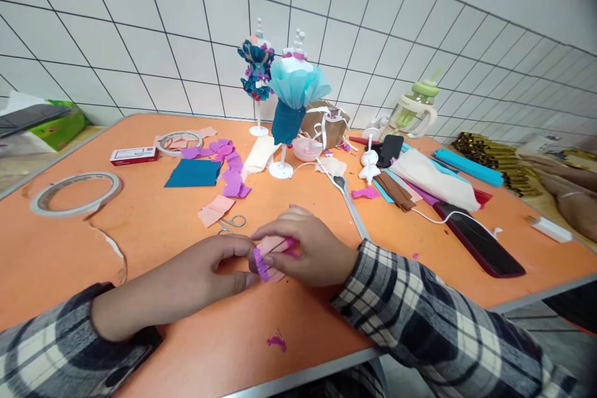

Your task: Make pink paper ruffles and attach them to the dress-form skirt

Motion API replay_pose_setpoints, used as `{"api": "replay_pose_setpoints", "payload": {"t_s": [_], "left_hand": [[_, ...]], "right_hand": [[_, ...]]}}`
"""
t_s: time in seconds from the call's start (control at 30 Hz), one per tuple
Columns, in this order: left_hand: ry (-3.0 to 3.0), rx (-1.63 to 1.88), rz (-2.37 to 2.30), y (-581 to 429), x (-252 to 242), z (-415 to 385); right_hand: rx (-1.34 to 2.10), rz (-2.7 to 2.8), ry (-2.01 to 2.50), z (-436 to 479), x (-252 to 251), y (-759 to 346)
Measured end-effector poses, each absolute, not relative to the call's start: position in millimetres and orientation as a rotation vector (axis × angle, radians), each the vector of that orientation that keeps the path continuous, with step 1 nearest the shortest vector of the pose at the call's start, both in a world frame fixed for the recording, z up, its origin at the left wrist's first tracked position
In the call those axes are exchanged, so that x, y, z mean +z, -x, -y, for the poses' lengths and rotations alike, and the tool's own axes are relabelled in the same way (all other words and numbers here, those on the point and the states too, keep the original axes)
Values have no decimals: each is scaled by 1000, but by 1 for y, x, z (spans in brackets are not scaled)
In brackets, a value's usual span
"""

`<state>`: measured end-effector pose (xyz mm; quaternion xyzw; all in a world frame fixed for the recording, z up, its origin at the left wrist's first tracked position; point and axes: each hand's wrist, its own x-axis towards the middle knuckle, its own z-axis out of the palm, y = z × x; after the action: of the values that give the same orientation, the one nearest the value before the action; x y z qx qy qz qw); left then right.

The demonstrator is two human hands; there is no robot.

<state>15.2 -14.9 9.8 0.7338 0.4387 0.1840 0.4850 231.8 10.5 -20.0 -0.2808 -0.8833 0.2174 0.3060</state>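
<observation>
My left hand (205, 267) closes its fingertips on the purple edge of a small pink and purple crepe paper piece (262, 263). My right hand (310, 249) pinches the same piece from the right, and magenta paper shows between its fingers. Both hands are just above the orange table (186, 336). Beyond them lie small scissors (233, 221), partly covered, and a pink paper square (216, 210). Farther back stands a dress form with a light blue ruffle and teal skirt (289, 121), beside another with dark blue and purple flowers (257, 71).
Tape rolls (41, 199), purple paper scraps (233, 168) and a teal sheet (193, 173) lie at left. A pink bowl (308, 148), phone (476, 239), white cable and green-lidded bottle (415, 106) are right. Another person's arm (569, 193) is at the far right.
</observation>
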Motion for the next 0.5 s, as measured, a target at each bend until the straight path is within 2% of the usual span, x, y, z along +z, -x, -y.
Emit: {"api": "replay_pose_setpoints", "payload": {"t_s": [0.27,0.5], "left_hand": [[-1784,403,-1084,-7,6,3],[-1708,363,-1053,-7,8,1]], "right_hand": [[862,2189,724,-11,-12,-236],[1080,2196,917,-6,-13,-232]]}}
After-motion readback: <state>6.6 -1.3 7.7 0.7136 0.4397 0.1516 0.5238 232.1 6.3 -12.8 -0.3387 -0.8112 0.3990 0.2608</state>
